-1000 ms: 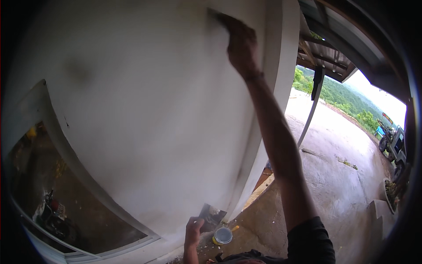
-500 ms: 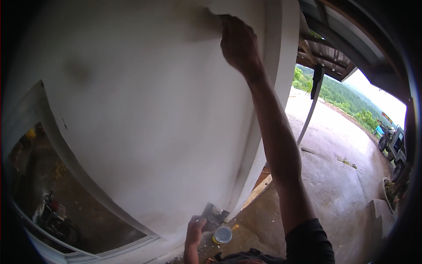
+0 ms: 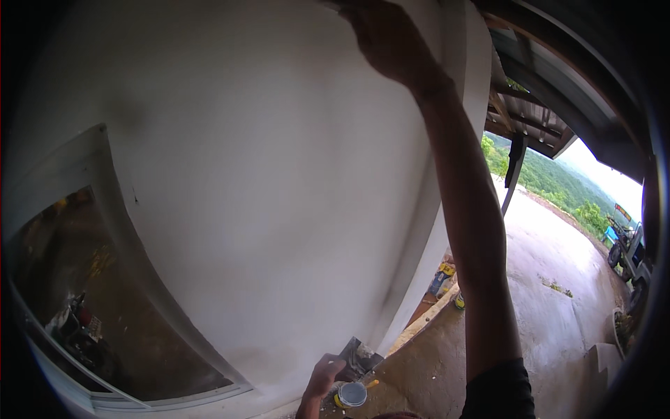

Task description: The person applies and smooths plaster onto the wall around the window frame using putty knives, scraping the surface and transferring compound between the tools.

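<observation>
High against the white wall (image 3: 258, 181), my right hand (image 3: 391, 42) reaches to the upper edge of the view, closed around a putty knife (image 3: 331, 5). Only a sliver of its blade shows; the rest is hidden or cut off. Low in the middle, my left hand (image 3: 325, 373) grips a flat, dark, wide scraper (image 3: 359, 357) with pale paste smeared on it. Just below that scraper, a small yellow tub (image 3: 342, 401) of grey-white paste stands on the ground, with a yellow handle-like piece (image 3: 373, 383) beside it.
A framed window (image 3: 132, 279) is at left, reflecting a motorbike. The wall ends at a white column (image 3: 457, 84) on the right. Beyond lie a wooden board (image 3: 423, 323), a coloured bag (image 3: 441, 279), a concrete yard (image 3: 551, 251), a roof post (image 3: 514, 174) and a parked vehicle (image 3: 628, 248).
My right hand has moved up, taking most of the putty knife out of view. The wall and window have shifted right in the view. My left hand still holds the scraper above the tub.
</observation>
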A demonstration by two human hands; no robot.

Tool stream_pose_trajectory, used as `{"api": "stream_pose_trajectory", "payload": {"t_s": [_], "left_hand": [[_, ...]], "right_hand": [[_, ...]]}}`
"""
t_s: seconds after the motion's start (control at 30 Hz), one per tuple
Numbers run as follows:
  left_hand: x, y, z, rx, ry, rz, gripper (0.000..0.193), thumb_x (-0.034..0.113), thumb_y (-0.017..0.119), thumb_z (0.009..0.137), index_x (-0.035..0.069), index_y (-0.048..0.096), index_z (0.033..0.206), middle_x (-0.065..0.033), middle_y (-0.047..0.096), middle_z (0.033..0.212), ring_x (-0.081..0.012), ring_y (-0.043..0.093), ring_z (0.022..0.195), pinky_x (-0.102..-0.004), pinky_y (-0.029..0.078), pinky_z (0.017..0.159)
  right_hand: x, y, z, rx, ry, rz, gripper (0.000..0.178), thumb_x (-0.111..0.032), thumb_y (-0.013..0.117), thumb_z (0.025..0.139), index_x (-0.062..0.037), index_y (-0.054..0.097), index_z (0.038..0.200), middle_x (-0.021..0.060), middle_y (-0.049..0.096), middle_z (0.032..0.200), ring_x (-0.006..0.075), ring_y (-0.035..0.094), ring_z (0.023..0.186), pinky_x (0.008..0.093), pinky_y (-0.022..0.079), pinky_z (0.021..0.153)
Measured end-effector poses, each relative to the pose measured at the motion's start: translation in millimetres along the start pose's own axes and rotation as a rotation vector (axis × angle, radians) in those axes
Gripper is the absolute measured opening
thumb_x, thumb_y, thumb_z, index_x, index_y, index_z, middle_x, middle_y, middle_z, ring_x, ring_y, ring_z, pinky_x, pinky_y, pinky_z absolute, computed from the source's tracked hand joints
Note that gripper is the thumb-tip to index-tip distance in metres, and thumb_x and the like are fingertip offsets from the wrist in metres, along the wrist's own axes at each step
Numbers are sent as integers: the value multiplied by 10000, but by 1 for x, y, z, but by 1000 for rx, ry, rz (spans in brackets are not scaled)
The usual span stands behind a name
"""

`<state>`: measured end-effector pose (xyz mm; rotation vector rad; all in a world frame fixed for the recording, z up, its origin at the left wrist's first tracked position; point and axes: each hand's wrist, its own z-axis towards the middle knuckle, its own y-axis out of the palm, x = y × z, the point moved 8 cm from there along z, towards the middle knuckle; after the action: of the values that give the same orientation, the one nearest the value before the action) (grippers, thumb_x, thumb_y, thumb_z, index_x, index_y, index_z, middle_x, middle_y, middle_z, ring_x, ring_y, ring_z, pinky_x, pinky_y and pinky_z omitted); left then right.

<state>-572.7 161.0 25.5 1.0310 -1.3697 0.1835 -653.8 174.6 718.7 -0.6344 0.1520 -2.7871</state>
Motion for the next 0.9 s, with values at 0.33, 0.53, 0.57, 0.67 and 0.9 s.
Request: {"api": "stream_pose_trajectory", "payload": {"t_s": [0.33, 0.53, 0.57, 0.67, 0.9], "left_hand": [[16, -7, -8, 45, 11, 3, 245, 143, 633, 950, -55, 587, 1086, -141, 666, 953, -213, 705, 831, -335, 590, 753], [5, 1, 2, -43, 0, 10, 245, 143, 637, 963, -45, 550, 1095, -176, 678, 977, -262, 721, 855, -403, 620, 779], [2, -2, 2, -40, 13, 39, 249, 147, 639, 961, -44, 551, 1094, -176, 678, 976, -262, 721, 856, -404, 619, 782], [-4, -9, -3, -11, 9, 0, 253, 146, 637, 962, -45, 552, 1104, -176, 677, 980, -262, 721, 855, -402, 618, 789], [10, 6, -13, -22, -31, -29, 243, 144, 615, 965, -51, 577, 1104, -135, 669, 945, -213, 709, 838, -340, 584, 774]], "right_hand": [[-56, 21, -103, 138, -19, -134, 492, 142, 504, 886, -81, 656, 1296, 109, 690, 1257, 253, 641, 1179, 385, 462, 1042], [-5, 24, -9, 187, -12, -133, 405, 82, 474, 858, -31, 678, 1189, 177, 706, 1128, 362, 672, 1039, 445, 537, 921], [-18, 39, -17, 114, -92, -261, 414, 78, 493, 849, -49, 669, 1202, 153, 696, 1154, 338, 664, 1041, 442, 509, 924], [-49, 43, -76, 127, -119, -100, 458, 127, 523, 819, -55, 661, 1216, 134, 689, 1183, 316, 667, 1053, 418, 506, 940], [-28, -4, -73, 52, 30, -51, 376, 9, 471, 992, -111, 654, 1298, 130, 694, 1233, 299, 662, 1136, 421, 515, 1001]]}}
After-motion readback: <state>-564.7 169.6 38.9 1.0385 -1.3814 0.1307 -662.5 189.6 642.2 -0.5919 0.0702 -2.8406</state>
